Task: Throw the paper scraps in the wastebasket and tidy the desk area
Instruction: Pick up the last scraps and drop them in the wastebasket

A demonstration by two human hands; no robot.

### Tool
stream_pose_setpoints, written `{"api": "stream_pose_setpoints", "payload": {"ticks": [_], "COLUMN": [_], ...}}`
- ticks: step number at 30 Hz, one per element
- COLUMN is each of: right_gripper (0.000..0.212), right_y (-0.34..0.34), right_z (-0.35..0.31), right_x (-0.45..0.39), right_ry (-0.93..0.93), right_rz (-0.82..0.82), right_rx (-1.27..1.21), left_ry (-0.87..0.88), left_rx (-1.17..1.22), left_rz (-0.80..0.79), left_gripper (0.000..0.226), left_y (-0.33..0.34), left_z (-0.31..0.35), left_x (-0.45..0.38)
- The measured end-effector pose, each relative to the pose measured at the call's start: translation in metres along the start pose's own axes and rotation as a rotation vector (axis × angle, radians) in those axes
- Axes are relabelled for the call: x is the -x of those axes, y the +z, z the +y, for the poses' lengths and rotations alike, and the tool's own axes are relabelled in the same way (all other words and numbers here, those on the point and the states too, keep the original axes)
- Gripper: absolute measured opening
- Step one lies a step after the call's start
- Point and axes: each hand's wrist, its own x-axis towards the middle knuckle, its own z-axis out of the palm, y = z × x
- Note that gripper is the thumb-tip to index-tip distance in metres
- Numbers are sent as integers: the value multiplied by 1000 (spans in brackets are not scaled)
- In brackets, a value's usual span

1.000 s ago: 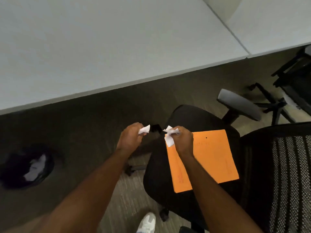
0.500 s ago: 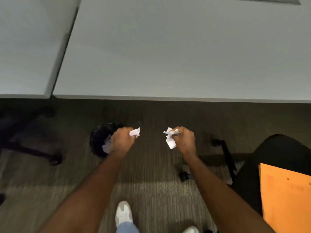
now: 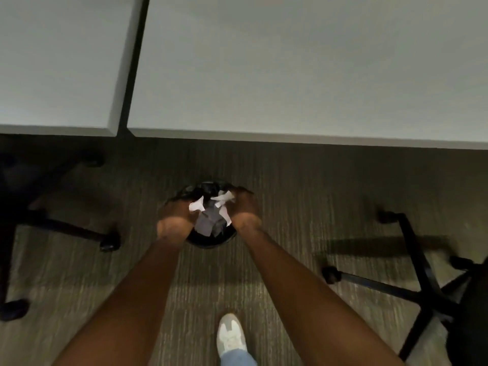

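Observation:
A round black wastebasket (image 3: 211,240) stands on the carpet just in front of the desk edge, with paper lying inside it. Both my hands hover over its mouth. My left hand (image 3: 175,216) pinches a white paper scrap (image 3: 196,206). A second crumpled white scrap (image 3: 224,199) sticks out of my right hand (image 3: 244,207). The hands are blurred by motion, so the fingers are hard to read.
Two grey desktops (image 3: 290,75) fill the top, with a dark gap between them. A black chair base with castors (image 3: 412,283) stands at the right, another chair base (image 3: 52,225) at the left. My white shoe (image 3: 231,334) is on the carpet below.
The view swung left from the chair with the orange folder to the wastebasket. Both hands, each still holding a scrap, came together and dropped over the bin.

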Motion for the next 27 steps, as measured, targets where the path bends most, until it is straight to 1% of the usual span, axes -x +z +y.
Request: {"api": "stream_pose_setpoints", "payload": {"ticks": [3,5,6,7,9,11,12,15,18,21,25,27], "right_gripper": [36,38,42,47,48,53,61,83,94,97,100,103], "right_y": [24,35,40,45,50,53,53,45,29,9,-27,-48], "right_z": [-2,0,3,6,10,15,18,23,23,24,33,38], "right_x": [-12,-18,-21,-23,-26,-27,-25,-17,-18,-18,-12,-5], "right_ry": [-35,-32,-28,-18,19,10,-27,-127,-136,-167,-172,-170], "right_rz": [11,-43,-83,-123,-195,-206,-196,-171,-136,-127,-82,-46], "right_rx": [63,127,131,124,131,133,160,393,548,644,684,676], "left_ry": [37,68,85,97,120,139,146,166,161,217,331,347], "left_rx": [-38,-58,-41,-44,-130,-253,-305,-346,-343,-366,-274,-263], "left_rz": [26,46,41,29,32,36,27,35,14,21,58,46], "left_gripper": [36,37,41,49,68,92,102,117,123,124,115,113], "left_y": [10,12,13,15,19,25,25,18,7,-2,-12,-15], "left_z": [-11,-20,-25,-30,-36,-40,-41,-39,-26,-15,8,27], "left_x": [-11,-14,-16,-18,-18,-15,-13,-9,-8,-8,-4,-3]}}
